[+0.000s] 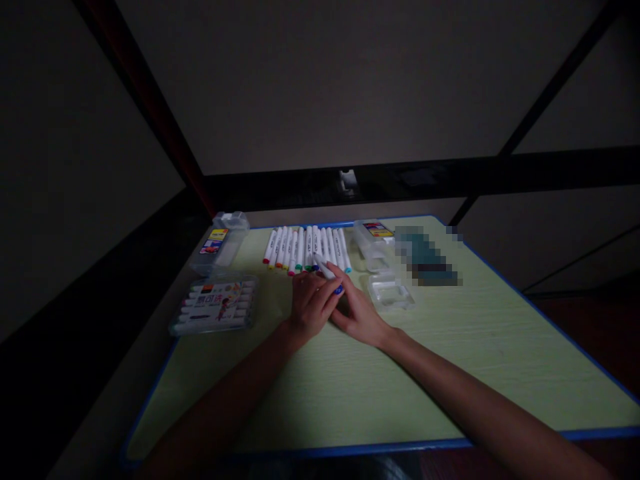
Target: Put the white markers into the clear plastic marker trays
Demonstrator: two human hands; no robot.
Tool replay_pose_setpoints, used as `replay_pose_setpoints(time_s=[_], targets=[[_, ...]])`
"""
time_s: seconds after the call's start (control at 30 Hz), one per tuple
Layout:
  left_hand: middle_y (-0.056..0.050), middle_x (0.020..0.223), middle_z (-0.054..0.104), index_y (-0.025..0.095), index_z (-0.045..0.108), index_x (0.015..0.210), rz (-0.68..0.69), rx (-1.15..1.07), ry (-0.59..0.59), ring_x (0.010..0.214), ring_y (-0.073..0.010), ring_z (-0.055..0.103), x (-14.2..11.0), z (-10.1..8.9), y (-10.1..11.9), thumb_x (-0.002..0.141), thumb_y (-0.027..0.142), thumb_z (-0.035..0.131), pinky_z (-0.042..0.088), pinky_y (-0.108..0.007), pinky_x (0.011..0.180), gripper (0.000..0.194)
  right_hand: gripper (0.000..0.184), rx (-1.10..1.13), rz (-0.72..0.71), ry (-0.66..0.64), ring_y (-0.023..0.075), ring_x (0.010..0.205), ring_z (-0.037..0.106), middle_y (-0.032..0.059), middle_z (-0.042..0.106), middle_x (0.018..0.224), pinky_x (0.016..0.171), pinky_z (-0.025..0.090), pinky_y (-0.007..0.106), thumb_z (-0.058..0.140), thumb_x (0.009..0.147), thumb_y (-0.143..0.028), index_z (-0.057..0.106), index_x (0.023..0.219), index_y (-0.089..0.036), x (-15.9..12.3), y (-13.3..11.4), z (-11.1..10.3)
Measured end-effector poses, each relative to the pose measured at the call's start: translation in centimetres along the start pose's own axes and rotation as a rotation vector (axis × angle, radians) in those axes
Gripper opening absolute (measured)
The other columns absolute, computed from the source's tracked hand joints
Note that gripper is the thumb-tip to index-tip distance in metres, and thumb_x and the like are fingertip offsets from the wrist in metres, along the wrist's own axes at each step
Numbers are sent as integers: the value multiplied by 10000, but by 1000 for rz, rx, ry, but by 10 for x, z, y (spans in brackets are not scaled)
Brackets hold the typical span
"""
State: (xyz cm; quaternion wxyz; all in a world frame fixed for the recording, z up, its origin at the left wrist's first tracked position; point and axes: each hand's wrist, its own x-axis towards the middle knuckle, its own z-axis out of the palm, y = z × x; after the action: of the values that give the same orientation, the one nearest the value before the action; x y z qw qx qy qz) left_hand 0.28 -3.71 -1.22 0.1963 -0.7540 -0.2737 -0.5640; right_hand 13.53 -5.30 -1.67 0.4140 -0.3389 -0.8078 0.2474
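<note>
A white marker point(324, 267) with a blue end lies slanted between my two hands, above the middle of the table. My left hand point(309, 308) has its fingers curled round the blue end. From the other side, my right hand point(361, 312) meets it, with thumb and index finger closed on the same marker. The fingers overlap, so part of the grip is hidden. Just beyond my hands, a row of white markers point(285, 248) with coloured ends lies side by side, the ends pointing towards me.
On the left lie a clear plastic case point(227, 250) and a packed marker case point(215, 305). To the right of the row are another clear case point(367, 241) and a clear open plastic piece point(391, 292). A blurred-out greenish item point(425, 257) lies farther right. Blue edging rims the pale green table point(450, 373).
</note>
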Motion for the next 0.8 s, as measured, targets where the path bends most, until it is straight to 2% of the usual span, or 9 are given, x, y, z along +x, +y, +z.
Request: replay_pose_setpoints(time_s=[0.27,0.5,0.67,0.8], targets=[[9,733,613,193,522,919,44,-100,50,680,-120,573,2,-3,1,830,232,549,408,-315,788,101,716,52,88,5,234,1219,422,139,381,1371,999,365,406,476,734,-114,150,1370,-147,2,-4,-1],[11,701,599,206,522,893,38,-42,-21,680,-139,577,-1,1,-5,820,243,544,403,-315,773,85,734,75,134,-41,199,973,587,112,485,1283,818,490,339,488,704,-109,178,1366,-172,3,-5,-2],[-10,721,600,185,539,898,17,-3,-45,685,-143,566,-2,2,-11,819,244,548,406,-312,750,98,667,55,121,-9,222,1045,540,97,521,1231,900,447,377,483,709,-143,262,1337,-163,2,-6,-4],[-8,707,602,186,542,889,36,-18,-55,697,-139,573,-2,2,-12,839,265,522,401,-308,763,96,659,113,140,-3,210,1004,559,79,545,1199,890,453,380,448,700,-127,279,1335,-182,1,-4,-6]])
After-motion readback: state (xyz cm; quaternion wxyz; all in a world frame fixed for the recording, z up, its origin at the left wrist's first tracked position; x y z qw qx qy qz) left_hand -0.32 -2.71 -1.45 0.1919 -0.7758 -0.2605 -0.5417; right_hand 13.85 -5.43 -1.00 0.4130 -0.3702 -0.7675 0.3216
